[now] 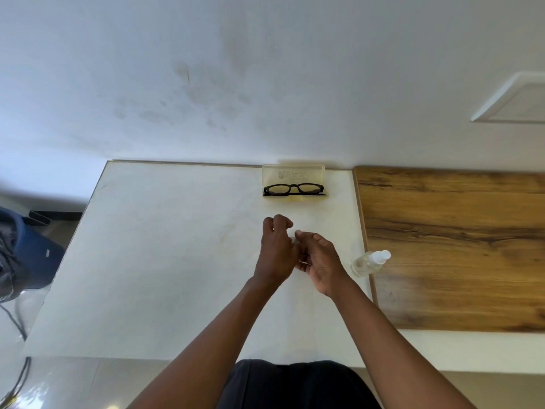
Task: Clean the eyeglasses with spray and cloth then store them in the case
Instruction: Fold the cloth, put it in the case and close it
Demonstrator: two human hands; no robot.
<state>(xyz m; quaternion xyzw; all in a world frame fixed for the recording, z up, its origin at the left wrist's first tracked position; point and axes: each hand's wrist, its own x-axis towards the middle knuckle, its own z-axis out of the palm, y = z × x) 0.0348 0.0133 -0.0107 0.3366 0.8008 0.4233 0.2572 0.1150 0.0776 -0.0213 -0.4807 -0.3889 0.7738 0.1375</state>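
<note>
Eyeglasses (295, 189) lying folded in the open translucent case (293, 174) at the far edge of the white table (165, 261), lid propped against the wall. Probably near the end, or not yet begun; hard to say which. No cloth plainly visible. Spray bottle (369, 262) on its side by the right wrist, untouched. Left hand (275, 249) with fingers curled, right hand (317, 261) loosely curled, the two touching; something small and pale perhaps pinched between them, unclear. Best next: lower the lid gently, keeping temples tucked inside.
</note>
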